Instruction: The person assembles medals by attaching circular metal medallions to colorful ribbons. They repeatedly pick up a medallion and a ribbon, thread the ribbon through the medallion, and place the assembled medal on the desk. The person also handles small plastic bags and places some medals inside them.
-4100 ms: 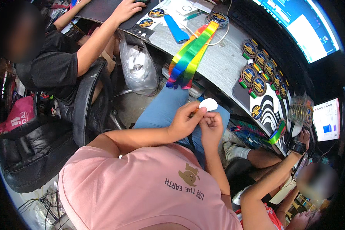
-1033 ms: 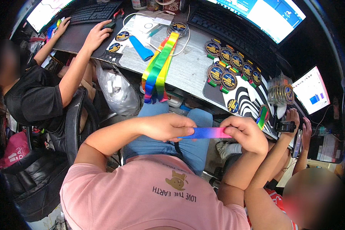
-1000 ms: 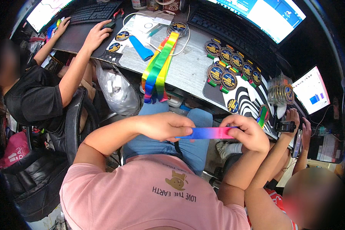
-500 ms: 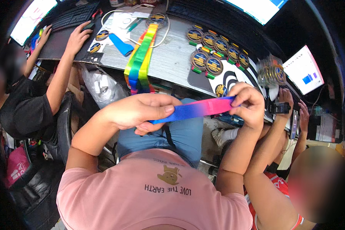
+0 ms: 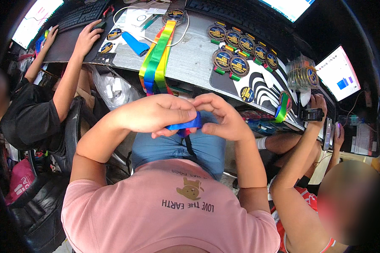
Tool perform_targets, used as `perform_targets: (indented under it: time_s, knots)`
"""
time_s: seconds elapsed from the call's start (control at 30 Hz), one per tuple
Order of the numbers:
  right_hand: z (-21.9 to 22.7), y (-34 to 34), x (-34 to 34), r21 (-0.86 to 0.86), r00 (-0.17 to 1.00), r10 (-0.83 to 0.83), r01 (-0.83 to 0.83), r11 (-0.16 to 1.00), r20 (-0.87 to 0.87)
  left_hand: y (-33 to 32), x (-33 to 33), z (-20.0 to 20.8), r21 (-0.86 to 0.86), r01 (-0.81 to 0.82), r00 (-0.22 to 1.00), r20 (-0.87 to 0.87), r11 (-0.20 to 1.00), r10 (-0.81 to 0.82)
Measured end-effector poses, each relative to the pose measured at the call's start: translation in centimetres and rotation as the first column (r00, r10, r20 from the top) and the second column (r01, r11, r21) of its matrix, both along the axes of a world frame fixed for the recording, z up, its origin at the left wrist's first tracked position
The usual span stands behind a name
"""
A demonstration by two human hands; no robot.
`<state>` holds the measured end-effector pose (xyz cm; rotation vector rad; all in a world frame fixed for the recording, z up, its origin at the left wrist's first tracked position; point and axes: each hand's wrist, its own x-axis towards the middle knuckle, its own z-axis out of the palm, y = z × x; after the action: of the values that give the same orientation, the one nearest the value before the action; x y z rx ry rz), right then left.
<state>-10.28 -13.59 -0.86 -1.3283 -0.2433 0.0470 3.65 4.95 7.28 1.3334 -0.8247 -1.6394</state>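
In front of my lap, my left hand (image 5: 166,114) pinches a blue ribbon (image 5: 188,123) under its thumb. The ribbon is folded into a short loop, with a bit of pink showing underneath. My right hand (image 5: 224,118) curves around the loop's right side, thumb and fingers apart, its fingertips close to my left knuckles. Ahead on the desk lies a round medal (image 5: 173,16) whose rainbow ribbon (image 5: 159,57) hangs over the desk edge. Several round medals (image 5: 238,64) with folded ribbons lie in rows to the right.
A blue cutter-like tool (image 5: 135,44) and round stickers (image 5: 107,47) lie on the desk (image 5: 194,55). A stack of wrapped medals (image 5: 300,75) stands at right, near a medal with a green ribbon (image 5: 284,105). Co-workers sit close on both sides, one hand (image 5: 88,39) on a mouse.
My right hand has moved left toward my left hand. The ribbon, stretched between both hands before, is now folded at my left hand. The green-ribboned medal at the desk edge has come into view.
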Motion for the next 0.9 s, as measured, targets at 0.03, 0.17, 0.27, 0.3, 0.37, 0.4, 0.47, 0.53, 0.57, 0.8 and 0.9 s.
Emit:
perform_targets:
  time_s: [0.03, 0.17, 0.27, 0.3, 0.37, 0.4, 0.47, 0.53, 0.57, 0.8, 0.9]
  knots:
    - [-0.4, 0.4, -0.1, 0.046, 1.000, -0.028, 0.028, 0.999, -0.015, 0.0, 0.1, 0.1, 0.021, -0.021, 1.000, 0.005, 1.000, 0.021]
    - [-0.6, 2.0, 0.1, 0.121, 0.965, -0.188, 0.168, 0.978, 0.182, 0.1, 0.7, 0.0, 0.074, -0.075, 0.997, 0.014, 0.994, 0.075]
    - [-0.4, 1.4, -0.3, 0.126, 0.966, -0.229, 0.214, 0.969, 0.120, 0.2, 0.8, 0.5, 0.101, -0.072, 0.997, 0.002, 0.992, 0.072]
    - [-0.4, 0.9, -0.6, 0.131, 0.971, -0.218, 0.205, 0.970, 0.094, 0.2, 0.9, 0.5, 0.106, -0.075, 0.997, -0.005, 0.992, 0.076]
    - [-0.2, 0.4, -0.8, 0.112, 0.964, -0.250, 0.240, 0.964, 0.090, 0.3, 0.9, 0.6, 0.111, -0.091, 0.995, -0.023, 0.990, 0.094]
    - [-0.3, -0.1, -0.9, 0.082, 0.964, -0.242, 0.234, 0.969, 0.113, 0.4, 0.9, 0.6, 0.109, -0.101, 0.994, -0.037, 0.989, 0.105]
    - [-0.3, -0.7, -1.2, 0.060, 0.951, -0.266, 0.260, 0.964, 0.160, 0.6, 1.2, 0.6, 0.115, -0.124, 0.989, -0.068, 0.986, 0.133]
    - [0.0, -0.9, -1.6, 0.082, 0.925, -0.319, 0.308, 0.948, 0.207, 0.9, 1.4, 0.9, 0.133, -0.166, 0.978, -0.101, 0.977, 0.180]
    - [0.0, -1.1, -1.9, 0.074, 0.927, -0.339, 0.331, 0.941, 0.157, 1.1, 1.6, 0.9, 0.129, -0.156, 0.980, -0.107, 0.979, 0.170]
    - [1.1, -2.3, -1.5, -0.469, 0.673, -0.340, 0.718, 0.514, 0.657, 2.1, 2.3, 1.5, 0.119, -0.181, 0.978, -0.086, 0.976, 0.192]
    - [1.1, -2.4, -1.5, -0.512, 0.554, -0.221, 0.830, 0.220, 0.803, 2.2, 2.2, 2.0, 0.106, -0.202, 0.973, -0.091, 0.974, 0.212]
